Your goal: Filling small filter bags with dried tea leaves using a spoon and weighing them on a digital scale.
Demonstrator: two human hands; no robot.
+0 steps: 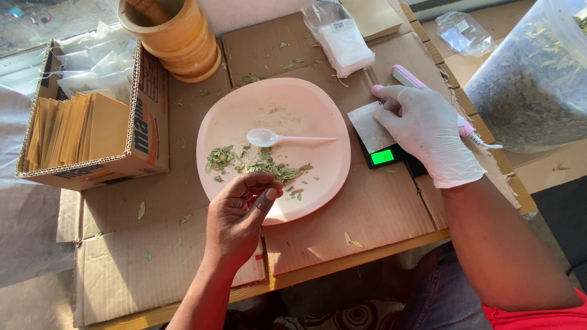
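A pale pink plate lies on flattened cardboard, with dried green leaves scattered on its near side and a white plastic spoon resting in the middle. My left hand, bare, hovers over the plate's near edge with fingers curled together; whether it pinches any leaves I cannot tell. My right hand, in a white glove, presses a small white sachet that lies on a black pocket scale with a lit green display. A pink hand-held sealer lies partly hidden under that hand.
A cardboard box at left holds tan envelopes and white sachets. A wooden mortar stands at the back. A plastic bag of white sachets lies behind the plate. A large clear bag of dried leaves sits at right.
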